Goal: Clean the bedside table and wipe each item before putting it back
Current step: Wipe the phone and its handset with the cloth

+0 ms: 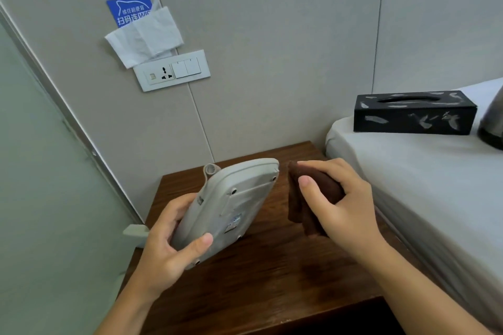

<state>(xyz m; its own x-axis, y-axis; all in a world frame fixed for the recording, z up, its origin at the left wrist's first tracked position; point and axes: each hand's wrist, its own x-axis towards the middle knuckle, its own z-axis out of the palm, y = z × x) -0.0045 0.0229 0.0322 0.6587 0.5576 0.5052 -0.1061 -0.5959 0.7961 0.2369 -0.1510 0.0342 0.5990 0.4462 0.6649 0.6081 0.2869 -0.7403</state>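
Both hands hovered over the wooden counter [272,266]. Left hand [163,247] held a grey telephone base [228,207] in a closed grip, tilted, underside up (screws visible). Right hand [340,204] clutched a brown cloth [313,198] just beside it. On the bed [408,171] sat a black tissue box [413,113].

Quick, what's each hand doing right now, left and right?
Left hand: closed on the grey telephone base, tilted up underside showing.
Right hand: closed on the brown cloth.
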